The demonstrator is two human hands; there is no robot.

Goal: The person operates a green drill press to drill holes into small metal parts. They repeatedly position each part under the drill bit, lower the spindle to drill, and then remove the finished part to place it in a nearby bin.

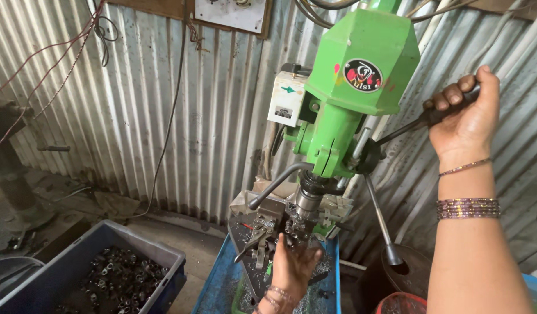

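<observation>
I look down at a green drill press (pixel 361 64) standing against a corrugated metal wall (pixel 134 104). My right hand (pixel 463 113) is raised high and wrapped fully around the black grip of the feed lever (pixel 422 121), fingers curled shut on it; the lever runs from my fist down to the hub on the side of the machine. Holding it there seems meant to let me control how the spindle (pixel 308 200) comes down. A second lever arm (pixel 380 218) hangs down from the same hub, ending in a dark knob.

My left hand (pixel 291 264) is low, under the spindle, resting on the work table (pixel 245 232) of the press. Its fingers are bent around a small dark metal part (pixel 291 229) just below the chuck, apparently steadying it in line with the tool; how tightly it grips I cannot tell. A clamp plier (pixel 251 239) lies just beside that hand.

A blue tray (pixel 219 282) sits beneath the work table, likely to catch the metal chips scattered on it. To the left, on the floor, a dark blue bin (pixel 163 256) holds a heap of similar dark metal parts, within reach.
</observation>
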